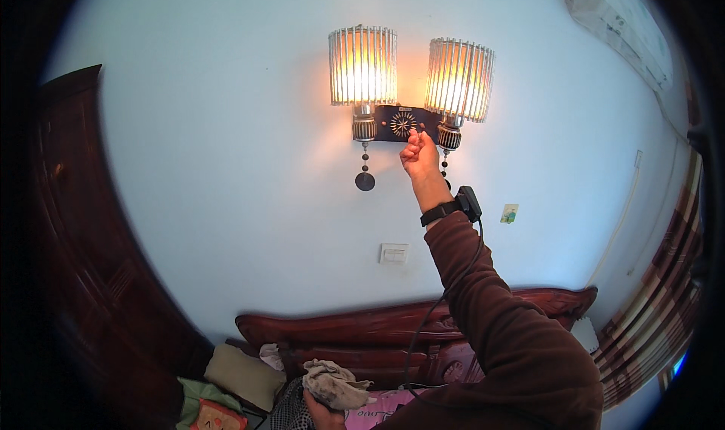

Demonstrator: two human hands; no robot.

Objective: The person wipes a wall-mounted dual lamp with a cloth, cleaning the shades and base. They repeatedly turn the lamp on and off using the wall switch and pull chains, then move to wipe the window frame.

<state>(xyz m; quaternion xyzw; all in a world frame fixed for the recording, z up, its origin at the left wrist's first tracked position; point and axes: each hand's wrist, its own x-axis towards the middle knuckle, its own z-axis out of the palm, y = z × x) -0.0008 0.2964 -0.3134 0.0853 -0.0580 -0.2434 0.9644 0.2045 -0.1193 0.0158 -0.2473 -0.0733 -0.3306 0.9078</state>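
Observation:
My right hand (419, 154) is raised to a wall lamp with two lit shades, the left shade (363, 66) and the right shade (460, 80), both ringed by silvery rods. Its curled fingers reach the lower part of the dark backplate (391, 131), near a small round knob (422, 125); whether they grip anything is unclear. A starburst ornament (402, 123) decorates the plate. At the bottom of the view, my left hand (325, 412) holds a crumpled greyish cloth (335, 386). Beaded pendants hang below both lamp holders, the left pendant (365, 181) fully visible.
A carved wooden headboard (340, 331) runs below, with a pink printed cloth (380, 407) before it. A white wall switch (394, 254) sits under the lamp. Dark wooden furniture (96, 215) stands left; a striped curtain (660, 271) hangs right. A cable (422, 328) trails from my right wrist device.

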